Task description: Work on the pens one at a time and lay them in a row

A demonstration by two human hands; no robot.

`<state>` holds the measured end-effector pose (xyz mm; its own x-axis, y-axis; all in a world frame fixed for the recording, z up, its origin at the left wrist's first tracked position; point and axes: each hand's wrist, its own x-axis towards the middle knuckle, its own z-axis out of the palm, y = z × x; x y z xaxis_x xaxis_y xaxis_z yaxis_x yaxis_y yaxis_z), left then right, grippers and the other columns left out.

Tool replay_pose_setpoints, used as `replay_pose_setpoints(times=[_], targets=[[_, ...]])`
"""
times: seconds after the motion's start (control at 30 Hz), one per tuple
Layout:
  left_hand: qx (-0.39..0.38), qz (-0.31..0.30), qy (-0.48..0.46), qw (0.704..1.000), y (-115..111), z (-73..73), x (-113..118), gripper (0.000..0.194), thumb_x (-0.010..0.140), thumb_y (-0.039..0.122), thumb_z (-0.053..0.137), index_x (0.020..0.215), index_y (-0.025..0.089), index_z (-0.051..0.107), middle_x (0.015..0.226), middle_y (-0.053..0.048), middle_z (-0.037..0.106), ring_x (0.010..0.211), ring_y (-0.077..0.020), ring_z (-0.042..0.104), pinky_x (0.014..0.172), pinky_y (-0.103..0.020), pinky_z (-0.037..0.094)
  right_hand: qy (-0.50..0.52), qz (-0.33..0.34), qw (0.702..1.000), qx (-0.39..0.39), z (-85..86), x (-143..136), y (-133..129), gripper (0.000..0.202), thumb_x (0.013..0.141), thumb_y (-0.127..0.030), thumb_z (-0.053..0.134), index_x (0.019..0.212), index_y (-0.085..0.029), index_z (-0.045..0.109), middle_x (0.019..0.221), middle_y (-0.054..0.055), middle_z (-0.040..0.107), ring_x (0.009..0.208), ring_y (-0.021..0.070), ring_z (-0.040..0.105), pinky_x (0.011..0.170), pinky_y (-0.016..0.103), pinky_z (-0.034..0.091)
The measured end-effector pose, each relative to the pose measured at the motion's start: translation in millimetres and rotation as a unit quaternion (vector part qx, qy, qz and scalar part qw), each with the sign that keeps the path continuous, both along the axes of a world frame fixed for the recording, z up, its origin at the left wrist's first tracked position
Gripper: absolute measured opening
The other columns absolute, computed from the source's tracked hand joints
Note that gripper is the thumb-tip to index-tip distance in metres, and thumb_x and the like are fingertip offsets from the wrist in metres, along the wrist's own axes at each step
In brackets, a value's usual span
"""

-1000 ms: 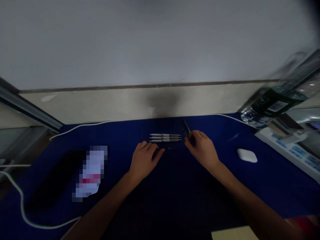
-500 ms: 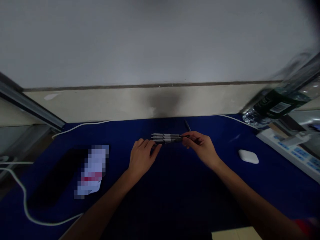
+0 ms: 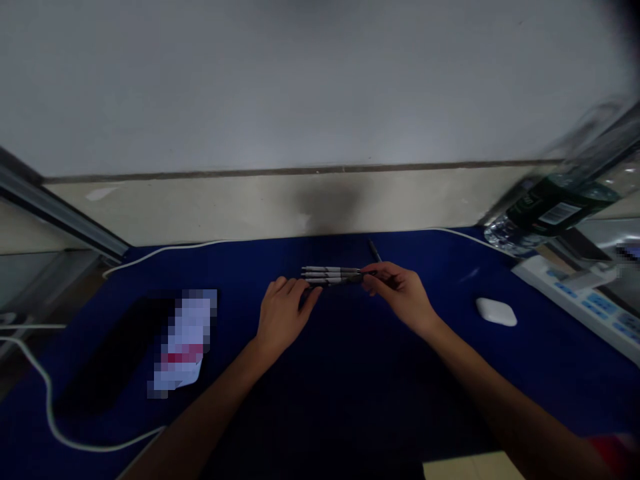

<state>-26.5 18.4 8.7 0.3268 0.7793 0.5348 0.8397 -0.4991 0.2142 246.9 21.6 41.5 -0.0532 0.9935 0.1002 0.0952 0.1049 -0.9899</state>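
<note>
Several pens (image 3: 330,273) with white and dark barrels lie side by side on the blue tabletop, between my two hands. My left hand (image 3: 285,310) is closed, its thumb and fingers on the left end of the nearest, darker pen (image 3: 333,283). At the other end, my right hand (image 3: 397,290) pinches the dark tip between thumb and forefinger. Fingers hide both ends of that pen. Beyond my right hand another dark pen (image 3: 375,251) lies apart, pointing toward the wall.
A white earbud case (image 3: 496,312) sits to the right, near a power strip (image 3: 583,300) and a plastic bottle (image 3: 550,207). On the left are a blurred-out card or packet (image 3: 187,340) and a white cable (image 3: 50,393). The wall (image 3: 250,207) bounds the back edge.
Both hands stay in nearly the same place on the pens. The whole view has shifted very slightly.
</note>
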Motion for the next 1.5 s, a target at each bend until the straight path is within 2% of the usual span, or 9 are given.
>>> replay_pose_setpoints(times=[0.43, 0.77, 0.9, 1.1, 1.2, 1.27, 1.33, 1.4, 1.5], targets=[[0.003, -0.017, 0.011, 1.0, -0.1, -1.6, -0.5, 0.05, 0.122, 0.051, 0.045, 0.097, 0.02, 0.074, 0.081, -0.004, 0.076, 0.076, -0.0228, 0.064, 0.074, -0.038, 0.047, -0.015, 0.036, 0.999, -0.033, -8.3, -5.0, -3.4, 0.032, 0.088, -0.048, 0.088, 0.106, -0.022, 0.085, 0.086, 0.006, 0.083, 0.075, 0.0215, 0.076, 0.071, 0.036, 0.062], [-0.005, -0.089, 0.051, 0.995, -2.9, -3.2, 5.6, 0.036, 0.123, 0.04, 0.047, 0.106, 0.02, 0.073, 0.092, -0.005, 0.078, 0.085, -0.0231, 0.067, 0.078, -0.037, 0.05, 0.004, 0.118, 0.988, -0.097, -12.3, -17.0, -10.6, 0.038, 0.09, -0.06, 0.085, 0.103, -0.025, 0.082, 0.078, 0.003, 0.079, 0.068, 0.0231, 0.075, 0.07, 0.04, 0.064], [0.017, -0.102, 0.075, 0.992, -2.6, -5.8, 6.4, 0.038, 0.124, 0.04, 0.045, 0.108, 0.019, 0.073, 0.091, -0.005, 0.077, 0.087, -0.0235, 0.067, 0.079, -0.038, 0.049, -0.042, 0.134, 0.985, -0.102, -13.8, -17.7, -12.3, 0.04, 0.098, -0.063, 0.076, 0.091, -0.024, 0.077, 0.069, 0.002, 0.073, 0.058, 0.0191, 0.067, 0.058, 0.034, 0.055], [0.03, -0.118, 0.08, 0.989, -2.9, -4.9, 8.2, 0.042, 0.125, 0.041, 0.039, 0.112, 0.02, 0.073, 0.09, -0.005, 0.074, 0.087, -0.0232, 0.065, 0.079, -0.038, 0.05, -0.165, 0.135, 0.975, -0.063, -9.8, -16.5, -14.9, 0.062, 0.11, -0.067, 0.053, 0.07, -0.024, 0.07, 0.05, -0.002, 0.053, 0.046, 0.0155, 0.048, 0.05, 0.033, 0.037], [0.037, -0.118, 0.077, 0.989, -3.1, -4.7, 8.0, 0.039, 0.124, 0.039, 0.042, 0.111, 0.019, 0.073, 0.088, -0.005, 0.072, 0.086, -0.0235, 0.064, 0.077, -0.038, 0.048, -0.142, 0.121, 0.981, -0.051, -9.2, -17.4, -15.1, 0.037, 0.1, -0.061, 0.073, 0.095, -0.024, 0.079, 0.062, -0.003, 0.063, 0.054, 0.0175, 0.058, 0.054, 0.033, 0.044], [0.036, -0.115, 0.076, 0.99, -3.3, -4.7, 8.3, 0.037, 0.124, 0.038, 0.043, 0.113, 0.019, 0.073, 0.088, -0.005, 0.072, 0.087, -0.0235, 0.064, 0.077, -0.038, 0.047, -0.128, 0.107, 0.985, -0.042, -9.2, -18.0, -15.0, 0.035, 0.092, -0.055, 0.085, 0.11, -0.027, 0.077, 0.069, -0.004, 0.066, 0.057, 0.0178, 0.061, 0.055, 0.032, 0.046], [0.032, -0.116, 0.079, 0.99, -3.6, -4.6, 9.1, 0.037, 0.124, 0.037, 0.044, 0.114, 0.019, 0.074, 0.089, -0.005, 0.073, 0.087, -0.023, 0.064, 0.078, -0.037, 0.047, -0.136, 0.104, 0.985, -0.032, -9.2, -18.6, -15.1, 0.03, 0.096, -0.055, 0.081, 0.1, -0.026, 0.075, 0.067, -0.003, 0.065, 0.055, 0.0167, 0.058, 0.052, 0.031, 0.044], [0.032, -0.119, 0.083, 0.989, -3.8, -4.5, 10.0, 0.038, 0.124, 0.038, 0.043, 0.112, 0.019, 0.073, 0.09, -0.005, 0.073, 0.087, -0.0227, 0.065, 0.079, -0.037, 0.048, -0.161, 0.109, 0.981, -0.017, -8.9, -19.0, -15.3, 0.04, 0.105, -0.057, 0.067, 0.084, -0.024, 0.072, 0.063, -0.002, 0.063, 0.054, 0.0166, 0.056, 0.052, 0.032, 0.042], [0.037, -0.118, 0.088, 0.988, -3.8, -4.5, 10.7, 0.04, 0.125, 0.037, 0.041, 0.111, 0.018, 0.073, 0.09, -0.005, 0.073, 0.087, -0.0231, 0.065, 0.079, -0.038, 0.047, -0.176, 0.104, 0.979, -0.013, -8.4, -19.2, -15.3, 0.031, 0.101, -0.054, 0.073, 0.094, -0.024, 0.076, 0.064, -0.002, 0.065, 0.057, 0.0184, 0.059, 0.055, 0.033, 0.044]])
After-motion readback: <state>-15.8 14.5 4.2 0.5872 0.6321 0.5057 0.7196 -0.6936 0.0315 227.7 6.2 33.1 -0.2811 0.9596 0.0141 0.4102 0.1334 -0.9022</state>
